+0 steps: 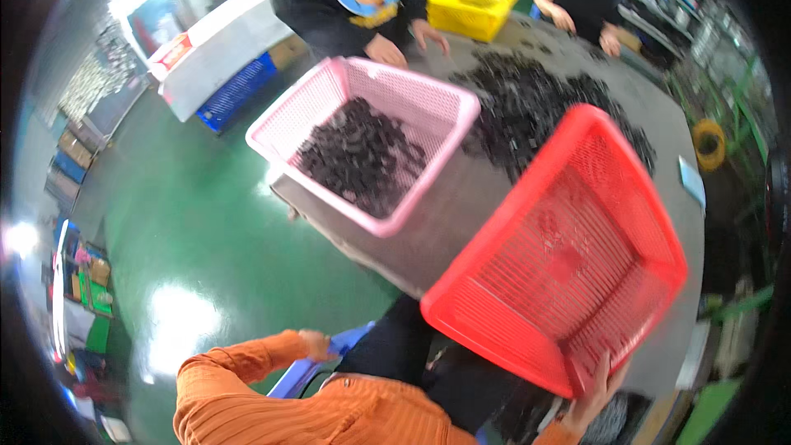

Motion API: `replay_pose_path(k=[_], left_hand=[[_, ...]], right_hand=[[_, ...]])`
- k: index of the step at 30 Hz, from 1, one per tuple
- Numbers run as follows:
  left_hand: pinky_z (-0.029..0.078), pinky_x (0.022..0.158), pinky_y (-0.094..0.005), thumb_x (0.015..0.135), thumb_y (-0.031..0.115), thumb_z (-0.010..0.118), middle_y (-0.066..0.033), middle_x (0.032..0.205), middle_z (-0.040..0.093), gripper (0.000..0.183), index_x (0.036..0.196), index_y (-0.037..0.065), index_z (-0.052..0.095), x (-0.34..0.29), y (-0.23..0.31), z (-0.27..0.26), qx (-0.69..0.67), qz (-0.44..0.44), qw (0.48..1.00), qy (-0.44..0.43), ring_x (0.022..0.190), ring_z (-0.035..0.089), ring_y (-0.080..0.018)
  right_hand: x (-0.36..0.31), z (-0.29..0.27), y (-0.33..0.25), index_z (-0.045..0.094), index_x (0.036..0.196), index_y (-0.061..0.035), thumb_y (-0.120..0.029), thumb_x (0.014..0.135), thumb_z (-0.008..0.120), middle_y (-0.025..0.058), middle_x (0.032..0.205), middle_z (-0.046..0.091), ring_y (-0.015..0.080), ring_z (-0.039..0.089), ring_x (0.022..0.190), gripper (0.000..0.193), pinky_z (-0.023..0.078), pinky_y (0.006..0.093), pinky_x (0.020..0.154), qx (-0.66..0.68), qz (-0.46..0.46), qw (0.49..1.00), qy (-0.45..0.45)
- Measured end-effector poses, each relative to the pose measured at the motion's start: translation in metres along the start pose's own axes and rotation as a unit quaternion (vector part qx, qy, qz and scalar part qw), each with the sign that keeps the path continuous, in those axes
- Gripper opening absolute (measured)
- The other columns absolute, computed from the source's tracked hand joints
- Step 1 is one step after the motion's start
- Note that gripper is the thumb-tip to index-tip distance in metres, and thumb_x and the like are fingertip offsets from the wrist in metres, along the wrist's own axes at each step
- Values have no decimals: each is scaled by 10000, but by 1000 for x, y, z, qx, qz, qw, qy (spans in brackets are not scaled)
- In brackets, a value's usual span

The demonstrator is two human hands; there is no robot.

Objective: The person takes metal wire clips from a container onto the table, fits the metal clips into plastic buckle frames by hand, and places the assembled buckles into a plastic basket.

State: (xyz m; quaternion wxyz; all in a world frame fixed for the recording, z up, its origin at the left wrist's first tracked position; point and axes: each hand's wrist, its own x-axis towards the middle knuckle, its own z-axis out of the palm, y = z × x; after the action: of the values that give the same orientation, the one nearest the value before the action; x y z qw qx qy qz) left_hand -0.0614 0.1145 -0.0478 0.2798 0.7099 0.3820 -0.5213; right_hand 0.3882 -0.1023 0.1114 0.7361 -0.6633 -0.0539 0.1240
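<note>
My right hand grips the near rim of a red slotted plastic basket. The basket is tilted, its inside facing me, and I see nothing in it. Down at my left side, my left hand is at a blue plastic seat or stool; its fingers are too blurred to show whether they hold it. Left of the red basket, a pink plastic basket stands at the table's edge with a heap of small black parts inside. More loose black parts are spread over the tabletop behind the red basket.
The grey table has a corner toward me. Across it, one person's hands are by the pink basket; another person's hands are farther right. A yellow basket stands at the far edge. Green floor lies to the left.
</note>
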Motion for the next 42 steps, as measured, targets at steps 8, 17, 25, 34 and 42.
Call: replay_pose_path(k=[8,17,25,34,42], left_hand=[[387,991,-364,953,340,436,-115,1351,478,599,1433,25,268,-130,66,-92,-613,414,645,194,1247,445,-243],[386,998,-376,797,26,501,-259,1271,509,672,1407,-1,220,-53,108,-56,-450,433,707,332,1206,494,-342],[417,960,-431,825,130,615,-233,1221,543,576,1341,17,383,-92,130,-124,-181,342,732,561,1129,519,-380],[339,1011,-410,856,283,605,-133,1319,489,508,1267,4,500,13,286,-339,-38,430,633,642,1223,401,-297],[469,801,-376,925,231,504,-51,1029,655,210,1014,99,641,24,285,-357,-114,448,577,673,946,587,-232]], right_hand=[[-130,-35,16,490,1183,20,-28,870,523,120,1035,594,208,555,946,318,422,311,872,-256,-72,945,-189],[-146,-73,97,497,1095,31,-30,819,557,204,999,633,319,617,958,289,471,364,817,-400,-23,899,-178],[-52,-5,2,556,1164,-63,-354,795,685,162,1151,552,355,547,1055,487,491,406,829,-558,-300,761,-140],[119,120,80,204,1446,-120,-525,727,703,294,1458,161,429,156,1368,964,157,553,1098,-553,-307,758,-161],[169,155,87,385,1381,-109,-628,865,427,117,1427,378,302,260,1368,733,159,473,1120,-482,-324,771,-260]])
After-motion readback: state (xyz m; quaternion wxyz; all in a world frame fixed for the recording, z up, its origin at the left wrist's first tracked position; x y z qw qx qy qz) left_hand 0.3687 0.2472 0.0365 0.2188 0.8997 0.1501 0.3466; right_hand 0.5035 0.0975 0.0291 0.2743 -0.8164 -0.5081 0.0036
